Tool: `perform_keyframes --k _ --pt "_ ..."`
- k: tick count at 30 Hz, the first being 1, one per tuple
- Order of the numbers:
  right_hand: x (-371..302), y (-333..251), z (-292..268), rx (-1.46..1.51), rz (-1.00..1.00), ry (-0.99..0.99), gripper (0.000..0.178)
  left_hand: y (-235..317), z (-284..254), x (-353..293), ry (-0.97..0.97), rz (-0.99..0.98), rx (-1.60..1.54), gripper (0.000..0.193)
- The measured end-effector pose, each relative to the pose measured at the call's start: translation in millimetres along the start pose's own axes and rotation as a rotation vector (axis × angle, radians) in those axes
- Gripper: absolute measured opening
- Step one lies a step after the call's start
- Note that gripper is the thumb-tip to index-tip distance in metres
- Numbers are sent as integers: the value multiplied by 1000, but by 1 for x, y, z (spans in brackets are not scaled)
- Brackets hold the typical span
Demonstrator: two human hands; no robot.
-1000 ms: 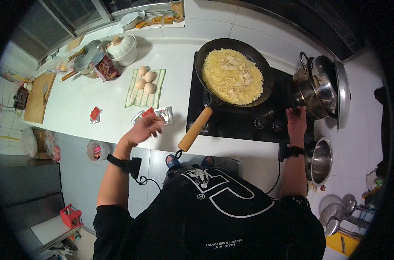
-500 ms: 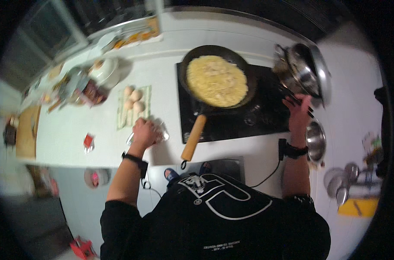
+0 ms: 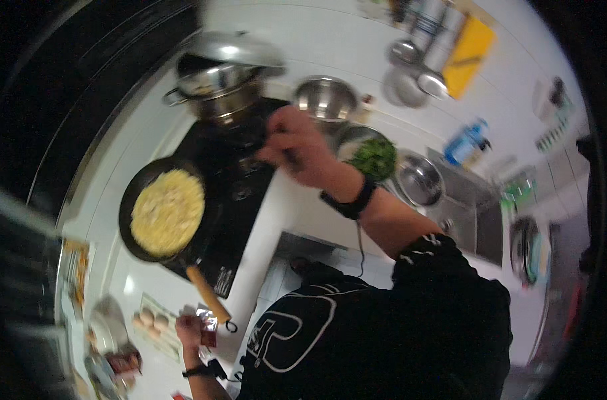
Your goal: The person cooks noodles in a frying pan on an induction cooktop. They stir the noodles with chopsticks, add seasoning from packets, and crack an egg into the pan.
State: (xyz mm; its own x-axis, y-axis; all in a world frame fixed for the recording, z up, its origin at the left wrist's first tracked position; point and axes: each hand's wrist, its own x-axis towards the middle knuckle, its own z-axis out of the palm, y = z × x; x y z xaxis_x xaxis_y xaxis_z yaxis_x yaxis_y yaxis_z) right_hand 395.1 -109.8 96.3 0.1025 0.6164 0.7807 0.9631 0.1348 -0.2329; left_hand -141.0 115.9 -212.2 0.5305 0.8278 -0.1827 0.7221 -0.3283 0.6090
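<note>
My left hand [image 3: 189, 329] is closed on a small silver-and-red packet [image 3: 209, 321] at the counter's edge, beside the pan's handle. Several eggs [image 3: 158, 323] lie on a green-striped cloth just left of it. My right hand [image 3: 300, 148] is raised over the near edge of the black cooktop [image 3: 233, 227], fingers curled and blurred; a dark bit shows in its grip, too smeared to name. A dark frying pan [image 3: 191, 171] with a wooden handle [image 3: 207, 295] sits on the cooktop, filled with yellow shredded food [image 3: 169, 212].
A steel pot [image 3: 227, 103] with a tilted lid [image 3: 233, 50] stands at the cooktop's far end. Beyond my right hand are a steel bowl [image 3: 326, 100], a bowl of leafy greens [image 3: 373, 159], another metal bowl [image 3: 420, 180] and a sink [image 3: 487, 227]. Ladles [image 3: 405, 52] hang on the wall.
The view has swung right, bringing the sink and greens into sight. My right hand has come away from beside the pot toward me. My left hand stays at the packet.
</note>
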Motion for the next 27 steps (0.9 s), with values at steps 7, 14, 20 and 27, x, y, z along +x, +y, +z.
perform_keyframes --k 7,14,20,27 --pt "-20 -30 -9 -109 70 -173 13 47 -66 12 66 157 -736 14" --pt "-39 -40 -52 -164 351 -291 16 145 -138 32 263 384 -1050 14" --pt "0 -78 -23 -8 170 -266 34 274 -136 21 41 522 -1060 15" --pt "95 -125 44 144 -24 -682 36 356 -114 20 -37 546 -745 11"
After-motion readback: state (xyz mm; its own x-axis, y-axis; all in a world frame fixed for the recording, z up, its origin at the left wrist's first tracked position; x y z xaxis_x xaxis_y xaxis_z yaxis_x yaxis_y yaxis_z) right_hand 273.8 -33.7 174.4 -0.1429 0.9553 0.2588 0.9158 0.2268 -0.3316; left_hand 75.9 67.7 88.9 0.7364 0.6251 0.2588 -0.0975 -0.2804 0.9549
